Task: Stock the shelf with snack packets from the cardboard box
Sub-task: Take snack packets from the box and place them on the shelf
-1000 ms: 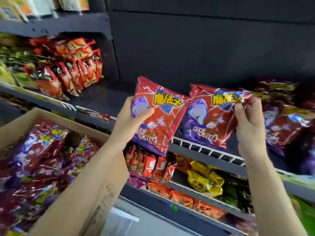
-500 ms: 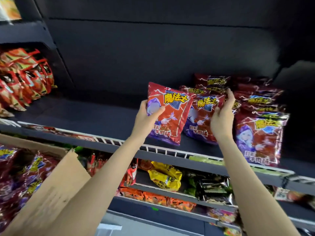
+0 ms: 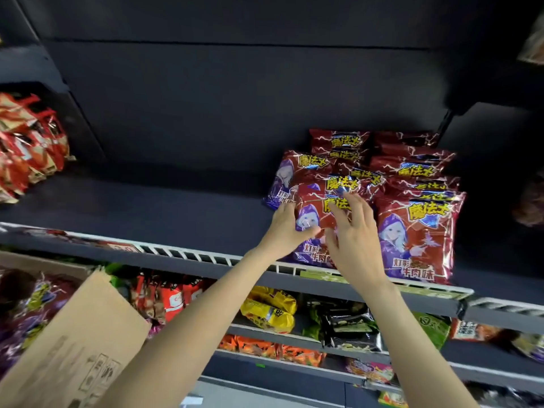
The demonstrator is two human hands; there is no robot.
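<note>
Both bare arms reaching up to the dark grey metal shelf [image 3: 176,213] with its white wire front rail [image 3: 206,256]. Left hand [image 3: 284,228] gripping the left edge of a glossy red-and-purple foil snack packet [image 3: 316,213], thumb across the printed hooded figure, fingers tucked behind. Right hand [image 3: 353,234] laid over the same packet's front, fingers [image 3: 357,206] spread and nearly straight, resting on the yellow lettering without curling round anything. Packet standing upright near the shelf's front edge, leaning against a row of matching red foil packets [image 3: 382,166] stacked behind and to the right, one of them [image 3: 418,234] upright at the rail just beside the right wrist. Low at left, an open brown cardboard box [image 3: 88,334] with more shiny packets [image 3: 32,307] inside. Further left on the shelf, a cluster of orange-red snack bags [image 3: 29,148]. On the lower tiers, yellow bags [image 3: 270,309], black-and-green bags [image 3: 347,322] and orange bags [image 3: 270,347].
</note>
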